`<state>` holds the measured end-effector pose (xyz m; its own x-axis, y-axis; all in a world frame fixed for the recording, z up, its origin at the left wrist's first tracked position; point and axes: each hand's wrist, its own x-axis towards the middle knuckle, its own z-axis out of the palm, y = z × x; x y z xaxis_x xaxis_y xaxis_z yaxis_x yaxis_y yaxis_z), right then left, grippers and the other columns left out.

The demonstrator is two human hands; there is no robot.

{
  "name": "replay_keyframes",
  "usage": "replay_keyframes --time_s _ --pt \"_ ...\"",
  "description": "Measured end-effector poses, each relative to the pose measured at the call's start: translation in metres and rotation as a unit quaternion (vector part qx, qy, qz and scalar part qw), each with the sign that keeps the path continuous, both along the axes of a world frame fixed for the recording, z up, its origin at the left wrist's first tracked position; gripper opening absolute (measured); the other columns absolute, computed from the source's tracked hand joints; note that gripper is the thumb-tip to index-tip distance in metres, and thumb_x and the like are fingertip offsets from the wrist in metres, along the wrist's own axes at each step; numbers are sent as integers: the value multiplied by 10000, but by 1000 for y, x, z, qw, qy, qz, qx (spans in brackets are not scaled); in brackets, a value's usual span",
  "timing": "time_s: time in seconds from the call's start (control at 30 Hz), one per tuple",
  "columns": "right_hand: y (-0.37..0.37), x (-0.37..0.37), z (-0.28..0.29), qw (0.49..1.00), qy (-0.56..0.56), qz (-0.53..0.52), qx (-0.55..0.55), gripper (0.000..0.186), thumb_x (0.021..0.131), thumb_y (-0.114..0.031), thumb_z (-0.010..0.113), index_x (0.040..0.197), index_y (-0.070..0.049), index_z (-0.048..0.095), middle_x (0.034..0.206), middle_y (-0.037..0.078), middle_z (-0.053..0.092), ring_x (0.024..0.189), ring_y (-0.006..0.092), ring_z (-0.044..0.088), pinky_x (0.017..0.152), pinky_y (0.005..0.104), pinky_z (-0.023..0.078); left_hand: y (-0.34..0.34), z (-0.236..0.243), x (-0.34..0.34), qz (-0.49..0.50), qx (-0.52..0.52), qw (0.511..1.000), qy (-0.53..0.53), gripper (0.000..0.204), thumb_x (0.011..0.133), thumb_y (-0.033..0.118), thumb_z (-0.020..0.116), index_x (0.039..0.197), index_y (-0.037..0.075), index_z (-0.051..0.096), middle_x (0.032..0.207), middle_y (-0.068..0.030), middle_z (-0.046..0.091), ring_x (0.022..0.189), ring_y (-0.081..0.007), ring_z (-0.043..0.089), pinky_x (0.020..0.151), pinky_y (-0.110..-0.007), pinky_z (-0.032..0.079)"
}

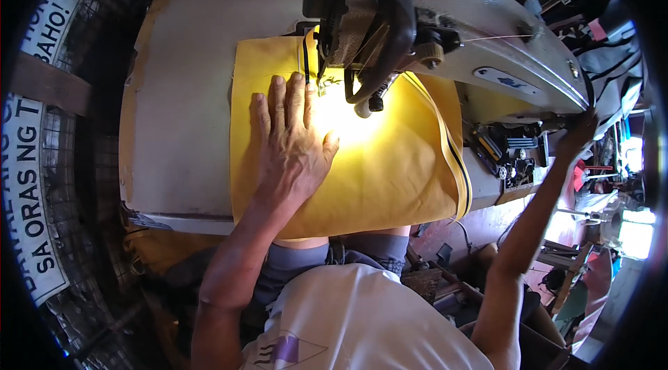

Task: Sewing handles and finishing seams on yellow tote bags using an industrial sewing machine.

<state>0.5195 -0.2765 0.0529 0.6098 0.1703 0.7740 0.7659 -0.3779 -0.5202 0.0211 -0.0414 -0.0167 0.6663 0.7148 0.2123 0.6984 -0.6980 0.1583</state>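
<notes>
My left hand (292,137) lies palm down, fingers apart, on yellow fabric (386,189) spread under the sewing machine (480,43). Its fingertips are just left of the presser foot (321,88) and beside a narrow dark-striped band along the cloth. A bright lamp (363,109) below the machine head washes out the area round the needle. A longer yellow band with a dark stripe (456,161) curves down the cloth's right side. My right hand (583,130) reaches up to the machine's right end, its fingers on the dark edge of the handwheel (590,91), partly hard to see.
The pale worktable (174,91) has a worn edge. A bobbin winder (515,161) sits right of the cloth. Mesh with printed signs (42,203) stands at the left. More yellow cloth (149,248) hangs below the table's left front. Clutter and bright openings lie at the right.
</notes>
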Motion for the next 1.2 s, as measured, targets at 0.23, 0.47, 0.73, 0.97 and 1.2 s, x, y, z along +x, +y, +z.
replay_keyframes --time_s 0.23,0.47,0.73,0.97,1.2 --pt "-53 -80 -57 992 107 56 31 382 1007 -316 471 1277 -50 522 1219 107 564 1070 222 568 912 366 455 1 -4 -1 -7 18 999 -32 757 838 405 638 1405 -24 380 1441 -190 370 1382 -384 273 1152 -544 163" --pt "-97 -314 -134 900 422 98 -58 377 939 -143 617 1276 -43 484 1144 89 576 1038 167 545 852 304 467 56 13 -19 -178 -11 981 -82 348 791 110 623 1127 22 601 1209 -157 541 1130 -323 501 951 -463 394" --pt "-31 -378 -101 865 498 32 -38 599 766 -436 790 1029 28 517 871 185 648 823 214 628 742 367 508 108 22 -21 -386 23 922 8 383 859 154 566 1228 53 541 1315 -186 485 1317 -359 392 1147 -464 261" --pt "-32 -406 -85 927 362 30 -90 350 830 -118 712 1133 0 581 907 149 668 804 229 645 744 341 515 115 7 -31 -372 -26 928 -19 412 881 167 545 1275 55 500 1370 -182 454 1344 -335 374 1167 -469 228" --pt "85 -305 -18 827 -232 360 -363 304 731 -103 694 1031 -55 704 773 93 557 709 266 593 604 362 512 28 -12 -25 -96 41 992 -70 554 848 298 596 1301 -6 504 1377 -225 436 1332 -438 347 1126 -574 225"
